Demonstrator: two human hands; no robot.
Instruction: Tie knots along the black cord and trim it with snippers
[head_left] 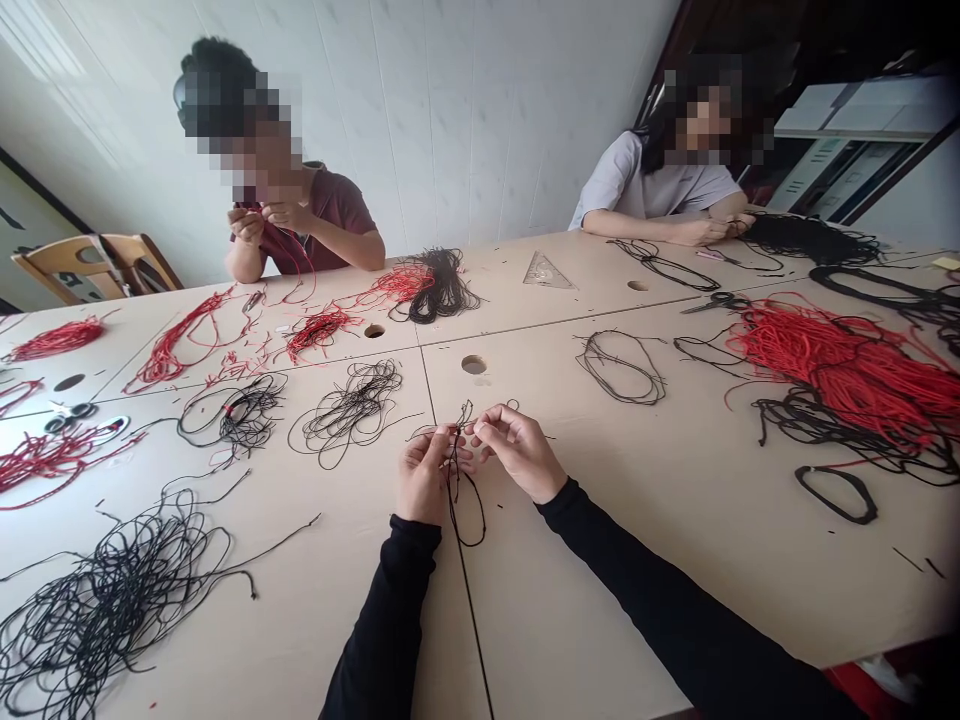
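My left hand is closed, thumb and forefinger pinching a thin black cord near a knot. From that pinch the cord hangs down in a long loop over the table, with short ends sticking up above the fingers. Close on its right, my right hand has its thumb and forefinger pressed together at the cord by the knot; the exact strand between them is too small to make out. Just left of my hands lies a loose bundle of black cords.
A large black cord tangle lies front left; a red cord pile lies right. Scissors, a set square and a round table hole are farther off. Two people sit opposite, their hands on red and black cords.
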